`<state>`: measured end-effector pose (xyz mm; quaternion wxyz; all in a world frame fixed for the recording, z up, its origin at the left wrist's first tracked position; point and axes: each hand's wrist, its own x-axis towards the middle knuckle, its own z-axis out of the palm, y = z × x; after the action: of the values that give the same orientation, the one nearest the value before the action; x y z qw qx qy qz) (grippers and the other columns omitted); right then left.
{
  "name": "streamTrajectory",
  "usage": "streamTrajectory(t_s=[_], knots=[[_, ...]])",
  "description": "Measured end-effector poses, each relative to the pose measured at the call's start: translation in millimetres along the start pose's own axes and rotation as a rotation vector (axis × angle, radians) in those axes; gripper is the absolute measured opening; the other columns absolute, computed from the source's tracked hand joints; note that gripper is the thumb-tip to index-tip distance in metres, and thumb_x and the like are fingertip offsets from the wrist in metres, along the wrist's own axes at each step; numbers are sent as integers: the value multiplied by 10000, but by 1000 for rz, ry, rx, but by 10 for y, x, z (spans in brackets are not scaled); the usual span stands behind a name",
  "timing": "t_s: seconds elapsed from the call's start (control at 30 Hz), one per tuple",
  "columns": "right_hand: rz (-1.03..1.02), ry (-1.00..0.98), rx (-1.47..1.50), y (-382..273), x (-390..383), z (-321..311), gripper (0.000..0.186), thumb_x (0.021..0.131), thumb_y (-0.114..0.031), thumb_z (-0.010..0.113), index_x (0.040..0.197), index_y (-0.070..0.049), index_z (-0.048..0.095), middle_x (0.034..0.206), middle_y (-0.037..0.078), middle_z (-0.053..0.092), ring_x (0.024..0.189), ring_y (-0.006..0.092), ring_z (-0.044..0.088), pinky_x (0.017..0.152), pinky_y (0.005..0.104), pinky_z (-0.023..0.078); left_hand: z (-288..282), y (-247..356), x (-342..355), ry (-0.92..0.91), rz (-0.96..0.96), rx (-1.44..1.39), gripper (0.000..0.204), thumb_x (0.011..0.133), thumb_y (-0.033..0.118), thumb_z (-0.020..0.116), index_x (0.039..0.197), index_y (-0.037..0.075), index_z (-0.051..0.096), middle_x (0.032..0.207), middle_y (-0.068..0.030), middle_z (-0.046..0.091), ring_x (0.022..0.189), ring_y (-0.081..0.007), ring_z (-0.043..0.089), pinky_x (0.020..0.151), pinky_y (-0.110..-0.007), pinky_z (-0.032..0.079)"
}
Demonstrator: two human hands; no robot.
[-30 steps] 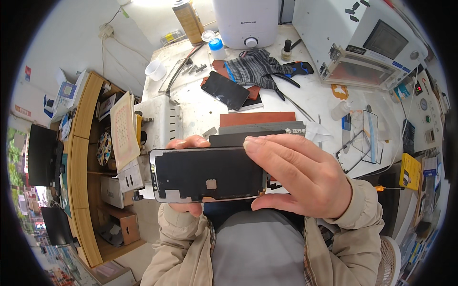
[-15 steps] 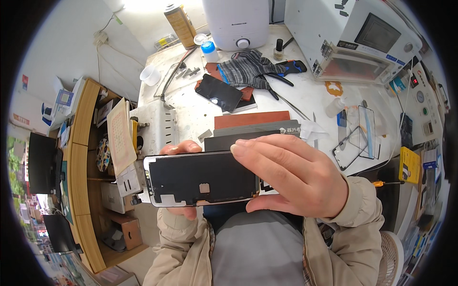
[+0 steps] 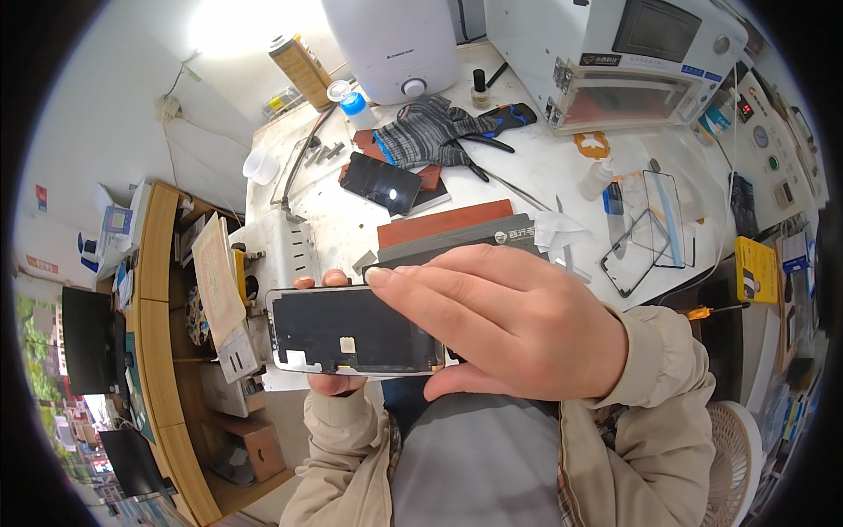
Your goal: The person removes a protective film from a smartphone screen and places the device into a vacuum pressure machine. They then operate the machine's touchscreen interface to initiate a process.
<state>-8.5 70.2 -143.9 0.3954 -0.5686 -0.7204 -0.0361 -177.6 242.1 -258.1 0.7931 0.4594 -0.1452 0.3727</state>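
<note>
A phone screen panel, its black back facing up, is held level over the table's front edge. My left hand grips it from below, fingertips curled at the far edge and another digit at the near edge; the palm is hidden. Across the panel's right end lies my right hand, fingers together on top and thumb at the near edge, closed around that end. Just beyond the hands sit a dark grey block and a reddish-brown pad.
Farther back lie a grey knit glove, a dark phone screen and pliers. Thin black frames and a white bottle lie right. A white machine stands back right, a perforated metal box left.
My right hand has slid left and covers more of the panel. The panel itself has tilted slightly. The whole view has shifted, with the table's things appearing farther left.
</note>
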Motion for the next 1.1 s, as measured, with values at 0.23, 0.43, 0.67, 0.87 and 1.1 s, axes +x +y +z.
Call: streamTrajectory(t_s=[0.23, 0.43, 0.67, 0.87, 1.1], knots=[[27, 8, -4, -14, -10, 1, 847, 586, -317, 772, 1304, 68, 541, 1201, 142, 639, 1017, 304, 627, 870, 385, 534, 89, 46, 0, 161, -99, -167, 1013, 648, 209, 944, 1448, 174, 322, 1414, -89, 388, 1326, -282, 453, 1091, -444, 476], [32, 9, -3, -12, -8, 1, 842, 586, -317, 779, 1300, 66, 549, 1186, 138, 646, 1017, 305, 627, 874, 384, 535, 88, 22, 0, 95, -50, -122, 1000, 678, 303, 903, 1462, 136, 305, 1428, -107, 393, 1342, -290, 434, 1119, -449, 433], [26, -1, -19, -5, 22, 25, 793, 641, -347, 779, 1288, 59, 565, 1189, 139, 648, 1015, 313, 626, 874, 382, 533, 31, 79, 15, 63, -96, -95, 960, 695, 270, 894, 1459, 137, 329, 1416, -109, 414, 1339, -291, 440, 1107, -449, 434], [101, -64, -18, -83, 75, -39, 809, 594, -286, 798, 1295, 41, 559, 1200, 126, 638, 1035, 286, 612, 873, 364, 524, -46, 108, -2, 66, -205, -70, 1008, 637, 234, 917, 1461, 137, 345, 1404, -162, 437, 1307, -285, 460, 1105, -423, 400], [110, -74, -47, -112, 92, 9, 792, 642, -337, 842, 1265, 69, 570, 1157, 150, 661, 1006, 319, 633, 826, 383, 547, -28, 157, 86, -26, -243, 17, 1044, 638, 268, 945, 1469, 130, 326, 1395, -165, 428, 1324, -285, 433, 1096, -440, 425]])
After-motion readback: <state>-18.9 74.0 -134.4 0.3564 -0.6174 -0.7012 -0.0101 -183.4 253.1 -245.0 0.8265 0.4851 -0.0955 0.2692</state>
